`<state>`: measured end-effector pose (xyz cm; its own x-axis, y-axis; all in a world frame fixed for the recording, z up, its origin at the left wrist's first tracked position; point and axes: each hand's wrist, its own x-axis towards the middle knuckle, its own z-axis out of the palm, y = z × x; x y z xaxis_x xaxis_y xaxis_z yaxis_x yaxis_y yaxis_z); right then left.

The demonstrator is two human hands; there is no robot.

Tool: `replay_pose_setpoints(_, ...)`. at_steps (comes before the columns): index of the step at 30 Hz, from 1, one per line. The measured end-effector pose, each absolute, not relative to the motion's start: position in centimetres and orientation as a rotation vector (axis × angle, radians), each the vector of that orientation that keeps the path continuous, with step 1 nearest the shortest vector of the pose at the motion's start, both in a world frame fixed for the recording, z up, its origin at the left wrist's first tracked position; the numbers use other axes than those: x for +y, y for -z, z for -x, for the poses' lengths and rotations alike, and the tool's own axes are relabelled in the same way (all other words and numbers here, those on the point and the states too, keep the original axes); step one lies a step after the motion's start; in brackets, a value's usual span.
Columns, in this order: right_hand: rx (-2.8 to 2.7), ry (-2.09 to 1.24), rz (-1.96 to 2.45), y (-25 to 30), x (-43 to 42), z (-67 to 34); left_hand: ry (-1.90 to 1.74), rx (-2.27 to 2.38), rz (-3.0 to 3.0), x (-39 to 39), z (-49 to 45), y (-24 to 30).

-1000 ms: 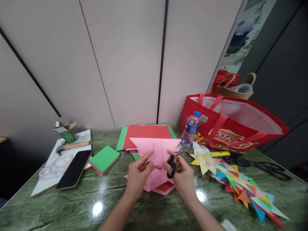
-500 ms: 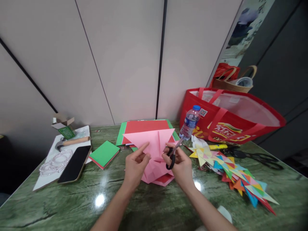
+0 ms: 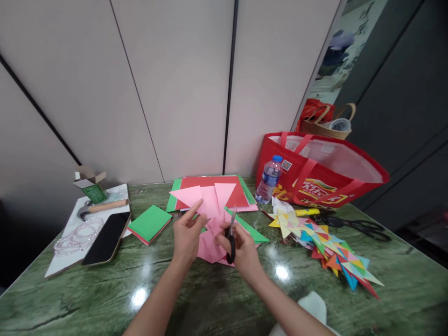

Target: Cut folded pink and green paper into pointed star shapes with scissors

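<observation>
A sheet of folded pink paper (image 3: 209,198), with creases and pointed flaps, is raised between my hands. My left hand (image 3: 185,235) has it at its left side, the index finger lying along the sheet and the thumb bent; the exact grip is partly hidden. In my right hand (image 3: 243,249) is a pair of scissors (image 3: 230,243) with black handles, blades pointing up and away. The right thumb and fingertips also reach the paper's lower edge. More folded pink paper (image 3: 210,247) lies below, and a green paper corner (image 3: 247,227) sticks out at the right.
Behind lie red and green sheets (image 3: 210,181). Green squares (image 3: 150,223), a phone (image 3: 107,238), a hammer (image 3: 107,206) and a small box (image 3: 91,184) are left. Right are a water bottle (image 3: 269,181), red bag (image 3: 350,168), colourful folded paper (image 3: 336,247) and black scissors (image 3: 360,226).
The pink paper has turned and its flaps have shifted, showing a narrower right part. The right hand with the scissors has moved left. A green corner now shows, and the whole view has shifted slightly.
</observation>
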<state>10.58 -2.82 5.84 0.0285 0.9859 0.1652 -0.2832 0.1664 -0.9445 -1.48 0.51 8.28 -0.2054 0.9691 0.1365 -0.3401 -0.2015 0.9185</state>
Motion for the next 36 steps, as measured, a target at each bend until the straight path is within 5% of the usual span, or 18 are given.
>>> replay_pose_setpoints(19, -1.151, -1.719, 0.788, -4.5, -3.3, -10.5, -1.649, 0.896, -0.742, 1.2, 1.4, -8.0)
replay_pose_setpoints(36, -1.121, -1.721, 0.7, -5.0, -3.4, -11.4, -1.464, 1.065, -0.929, -0.6, 0.1, -7.4)
